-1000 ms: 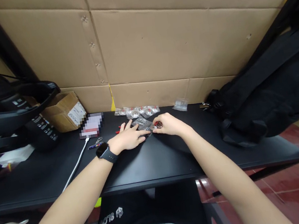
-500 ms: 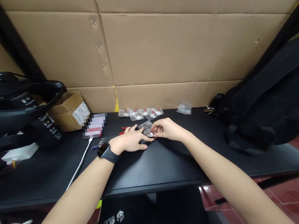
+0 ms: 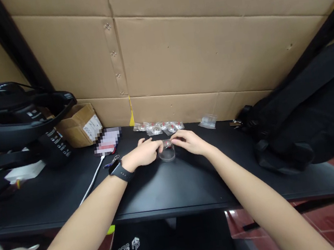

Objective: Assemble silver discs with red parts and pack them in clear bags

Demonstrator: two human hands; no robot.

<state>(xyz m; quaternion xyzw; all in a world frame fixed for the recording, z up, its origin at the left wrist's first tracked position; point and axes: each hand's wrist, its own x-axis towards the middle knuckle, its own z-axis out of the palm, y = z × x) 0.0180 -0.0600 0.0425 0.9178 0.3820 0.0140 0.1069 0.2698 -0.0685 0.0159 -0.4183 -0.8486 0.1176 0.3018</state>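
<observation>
Between my two hands, a small clear plastic bag stands a little off the black tabletop or rests on it; I cannot tell which. Inside or at its upper part shows a small round clear piece with a red bit. My left hand, with a dark watch at the wrist, pinches the bag's left side. On the other side, the thumb and fingers of my right hand pinch its right edge. Just behind my hands lies a row of clear packets holding round pieces with red bits.
Another clear bag lies at the back right. A phone with a white cable, a keychain, a cardboard box and a black bottle are at left. A black backpack fills the right side.
My left hand has gone from lying spread on the table to gripping the bag. The bag is now raised between both hands, with its clear part hanging toward me.
</observation>
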